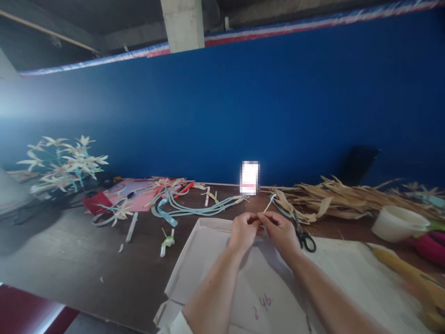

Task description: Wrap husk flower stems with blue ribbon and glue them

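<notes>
Both hands meet over a flattened white cardboard box [208,264] with "46" written on it in pink. My left hand [244,229] is closed in a pinch, its fingertips against those of my right hand [280,232], which is pinched too. A thin pale strip [269,202] sticks up from between the fingertips; its lower end is hidden by them. Just right of my right hand lie black-handled scissors [306,240]. Dried tan husk leaves [313,197] are heaped beyond them.
Pale blue wrapped stems [194,208] lie behind the box. Left stand finished-looking pale flowers [69,162] and, lower, a single flower [121,211] near a tape ring [102,220]. At right are a white tub [399,225] and a pink object [431,247]. A blue wall [208,116] closes the back.
</notes>
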`<state>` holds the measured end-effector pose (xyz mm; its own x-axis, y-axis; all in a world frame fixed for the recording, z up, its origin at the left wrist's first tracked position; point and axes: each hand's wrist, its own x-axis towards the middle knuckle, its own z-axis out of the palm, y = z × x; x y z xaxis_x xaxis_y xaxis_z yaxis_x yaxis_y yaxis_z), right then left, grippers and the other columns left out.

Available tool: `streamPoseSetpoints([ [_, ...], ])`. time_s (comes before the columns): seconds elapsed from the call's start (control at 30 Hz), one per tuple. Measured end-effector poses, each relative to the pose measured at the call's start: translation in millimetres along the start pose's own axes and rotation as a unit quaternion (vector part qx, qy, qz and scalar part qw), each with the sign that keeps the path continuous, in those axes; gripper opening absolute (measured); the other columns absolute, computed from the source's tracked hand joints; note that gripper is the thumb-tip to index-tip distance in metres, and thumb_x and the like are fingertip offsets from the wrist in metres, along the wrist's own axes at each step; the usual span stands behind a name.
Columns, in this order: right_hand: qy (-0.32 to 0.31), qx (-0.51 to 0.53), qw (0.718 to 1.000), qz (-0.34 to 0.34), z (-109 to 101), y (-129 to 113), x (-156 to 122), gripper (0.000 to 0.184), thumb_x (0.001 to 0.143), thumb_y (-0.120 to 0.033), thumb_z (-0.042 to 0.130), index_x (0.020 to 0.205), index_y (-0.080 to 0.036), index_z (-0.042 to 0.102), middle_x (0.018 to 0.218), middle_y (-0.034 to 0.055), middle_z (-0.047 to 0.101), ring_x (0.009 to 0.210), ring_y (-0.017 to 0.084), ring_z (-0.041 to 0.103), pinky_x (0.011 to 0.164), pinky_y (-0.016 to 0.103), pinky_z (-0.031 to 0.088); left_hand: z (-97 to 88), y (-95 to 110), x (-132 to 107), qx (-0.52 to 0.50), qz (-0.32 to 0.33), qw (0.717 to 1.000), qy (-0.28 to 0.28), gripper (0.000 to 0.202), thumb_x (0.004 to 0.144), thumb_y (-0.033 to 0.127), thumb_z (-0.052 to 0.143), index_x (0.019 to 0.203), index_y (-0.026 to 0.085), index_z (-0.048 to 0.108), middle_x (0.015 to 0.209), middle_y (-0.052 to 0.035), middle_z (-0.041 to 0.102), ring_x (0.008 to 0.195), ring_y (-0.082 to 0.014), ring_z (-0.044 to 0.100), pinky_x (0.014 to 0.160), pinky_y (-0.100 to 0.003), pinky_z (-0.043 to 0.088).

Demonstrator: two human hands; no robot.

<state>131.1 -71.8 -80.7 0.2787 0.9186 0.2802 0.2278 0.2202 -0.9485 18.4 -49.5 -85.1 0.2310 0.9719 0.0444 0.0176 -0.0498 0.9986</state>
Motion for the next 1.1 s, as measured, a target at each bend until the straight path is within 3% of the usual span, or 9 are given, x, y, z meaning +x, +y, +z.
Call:
streamPoseSetpoints([
  [0.27, -0.001, -0.001, 1.0, -0.019, -1.1, 3.1, 0.1, 0.029, 0.073, -0.047, 0.058, 0.077, -0.02, 0.067, 0.072, 0.0029, 0.064, 0.07, 0.018, 0.056, 0.065, 0.027, 0.041, -0.7, 0.4, -0.5, 0.068, 0.03, 0.997, 0.02, 0.024, 0.077, 0.032, 0.051, 0.084, 0.015, 0.065, 0.072, -0.0036, 0.065, 0.059, -0.0118, 0.059, 0.055, -0.021, 0.047],
  [0.7, 0.018, -0.041, 0.999, 0.003, -3.9, 2.8, -0.1, 0.03, 0.075, -0.046, 0.054, 0.064, -0.019, 0.061, 0.064, 0.0023, 0.059, 0.062, 0.016, 0.051, 0.055, 0.026, 0.036, 2.0, 0.7, -4.1, 0.187, 0.088, 0.978, 0.022, 0.028, 0.08, 0.032, 0.043, 0.065, 0.015, 0.059, 0.056, 0.0005, 0.056, 0.051, -0.0086, 0.051, 0.05, -0.019, 0.037],
  [1.1, 0.047, -0.038, 0.998, 0.012, -3.5, 1.3, -0.9, 0.031, 0.07, -0.046, 0.057, 0.061, -0.017, 0.06, 0.055, 0.0003, 0.054, 0.05, 0.012, 0.044, 0.048, 0.024, 0.031, 2.1, 0.1, -4.7, 0.23, 0.11, 0.966, 0.031, 0.028, 0.079, 0.033, 0.045, 0.064, 0.016, 0.06, 0.057, 0.0004, 0.058, 0.053, -0.0089, 0.05, 0.052, -0.019, 0.034],
])
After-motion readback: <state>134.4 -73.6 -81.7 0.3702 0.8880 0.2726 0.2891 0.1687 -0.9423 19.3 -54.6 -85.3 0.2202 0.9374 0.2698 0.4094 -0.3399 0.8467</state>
